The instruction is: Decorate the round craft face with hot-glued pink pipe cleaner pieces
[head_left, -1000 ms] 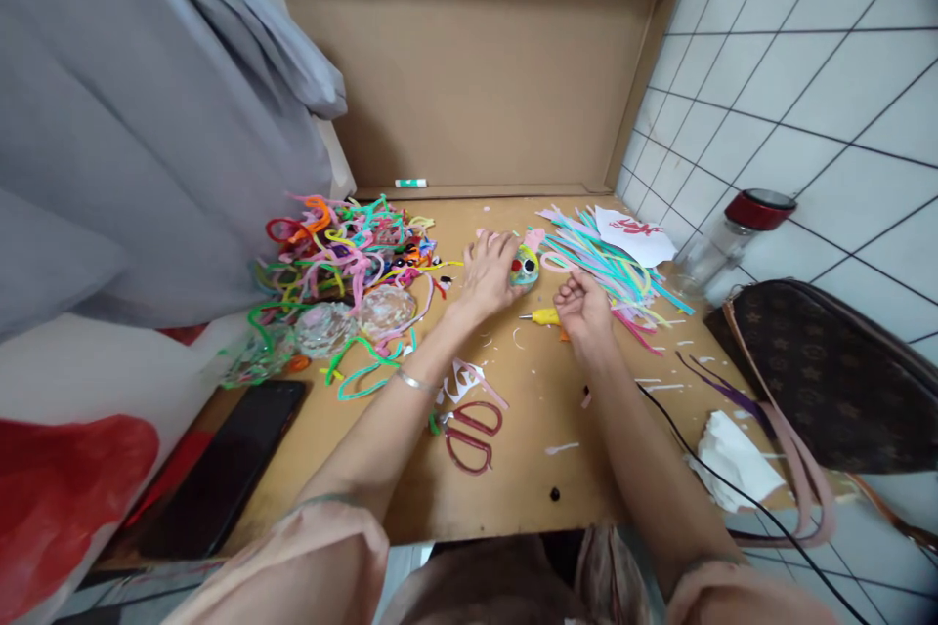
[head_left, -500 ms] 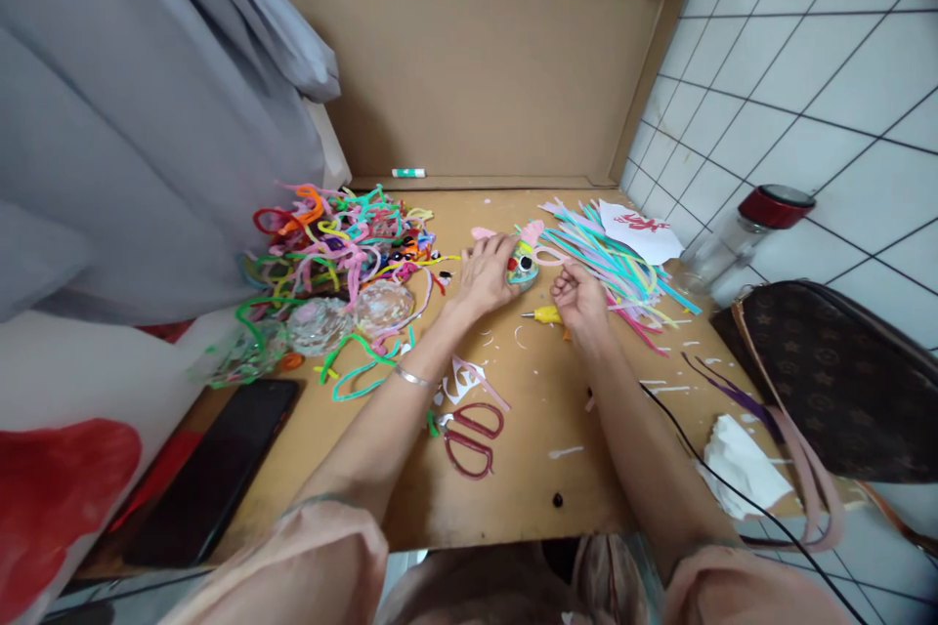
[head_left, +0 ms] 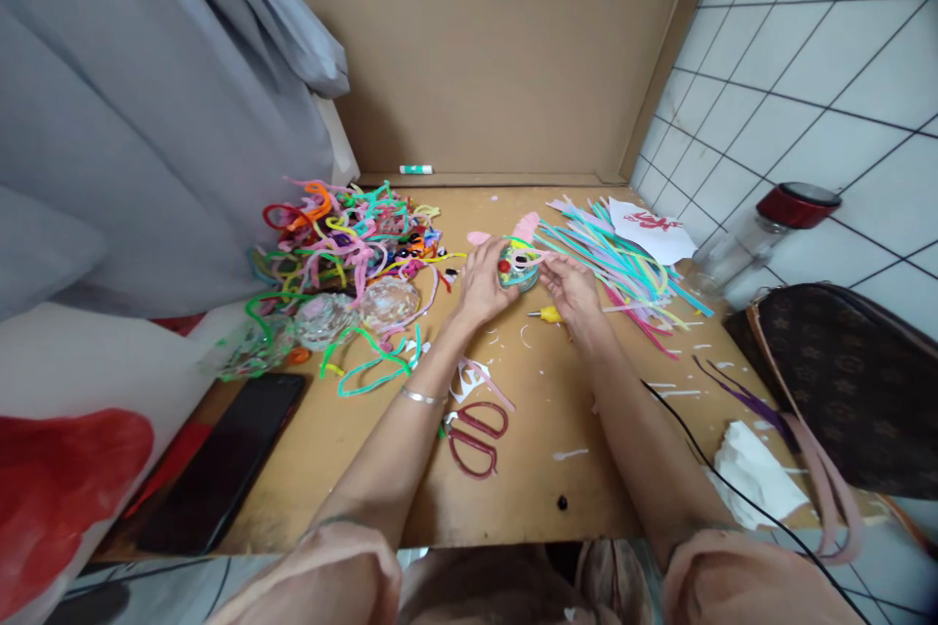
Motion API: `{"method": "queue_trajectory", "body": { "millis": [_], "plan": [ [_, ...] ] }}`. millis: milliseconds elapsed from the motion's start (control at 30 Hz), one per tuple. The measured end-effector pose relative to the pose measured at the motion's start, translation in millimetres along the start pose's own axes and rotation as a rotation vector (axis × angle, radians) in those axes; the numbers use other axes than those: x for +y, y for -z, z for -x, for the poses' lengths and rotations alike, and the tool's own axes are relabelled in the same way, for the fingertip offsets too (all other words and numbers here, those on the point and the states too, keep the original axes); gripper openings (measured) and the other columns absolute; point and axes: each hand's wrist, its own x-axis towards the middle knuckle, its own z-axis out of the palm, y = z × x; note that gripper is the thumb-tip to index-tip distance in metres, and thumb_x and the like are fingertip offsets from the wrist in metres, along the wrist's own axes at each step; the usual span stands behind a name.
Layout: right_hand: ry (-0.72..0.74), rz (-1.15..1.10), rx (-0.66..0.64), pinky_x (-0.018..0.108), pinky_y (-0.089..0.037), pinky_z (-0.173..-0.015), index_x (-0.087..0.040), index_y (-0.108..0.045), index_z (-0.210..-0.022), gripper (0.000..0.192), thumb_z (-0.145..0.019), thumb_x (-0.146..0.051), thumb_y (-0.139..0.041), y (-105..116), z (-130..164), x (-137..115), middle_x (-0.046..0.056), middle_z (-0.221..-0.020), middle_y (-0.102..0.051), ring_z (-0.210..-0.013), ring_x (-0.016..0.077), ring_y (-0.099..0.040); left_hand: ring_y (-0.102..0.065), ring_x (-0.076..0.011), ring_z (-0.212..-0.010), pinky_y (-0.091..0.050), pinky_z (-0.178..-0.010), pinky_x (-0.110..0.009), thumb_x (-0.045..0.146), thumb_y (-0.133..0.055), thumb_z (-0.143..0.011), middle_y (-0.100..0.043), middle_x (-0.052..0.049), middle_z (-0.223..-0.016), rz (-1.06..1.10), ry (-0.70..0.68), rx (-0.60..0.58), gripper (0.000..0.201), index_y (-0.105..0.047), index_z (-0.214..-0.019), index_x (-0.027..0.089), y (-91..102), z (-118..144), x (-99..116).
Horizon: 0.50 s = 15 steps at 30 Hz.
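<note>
Red scissors (head_left: 473, 437) (monogrammed brown bag (head_left: 842, 391))

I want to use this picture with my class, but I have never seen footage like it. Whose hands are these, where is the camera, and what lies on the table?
The camera sits on a person's head and looks down, so both bare arms are the wearer's own. The left hand and the right hand hold a small round craft piece with a googly eye between them. They work on a cardboard sheet. To the left lies a tangled pile of pipe cleaners; to the right, a bundle of straight ones. Nearer the wearer are red scissors, a dark phone and a crumpled tissue.
</note>
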Motion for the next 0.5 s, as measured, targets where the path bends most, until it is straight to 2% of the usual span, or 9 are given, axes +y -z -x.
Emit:
{"method": "queue_trajectory", "body": {
  "millis": [333,500],
  "plan": [
    [0.054,0.006,0.085,0.015,-0.042,-0.052,-0.018,-0.064,-0.056,0.012,-0.06,-0.008,-0.069,-5.9,-1.3,12.0,-0.007,-0.052,-0.063,-0.053,0.0048,-0.055,-0.041,-0.0284,-0.135,-0.032,-0.114,-0.043,0.023,-0.07,-0.067,-0.049,-0.014,-0.142,0.05,-0.013,-0.011,0.072,-0.047,-0.135,0.017,2.8,-1.3,-2.9],
    [0.087,0.029,0.103,0.015,-0.043,-0.053,-0.018,-0.063,-0.057,0.013,-0.058,-0.009,-0.072,-4.7,-4.5,16.0,-0.007,-0.054,-0.064,-0.053,0.0046,-0.054,-0.042,-0.0287,-0.134,-0.032,-0.115,-0.043,0.023,-0.065,-0.069,-0.049,-0.014,-0.142,0.084,0.007,-0.005,0.066,-0.049,-0.133,0.015,3.2,-2.7,-1.4]
  ]
}}
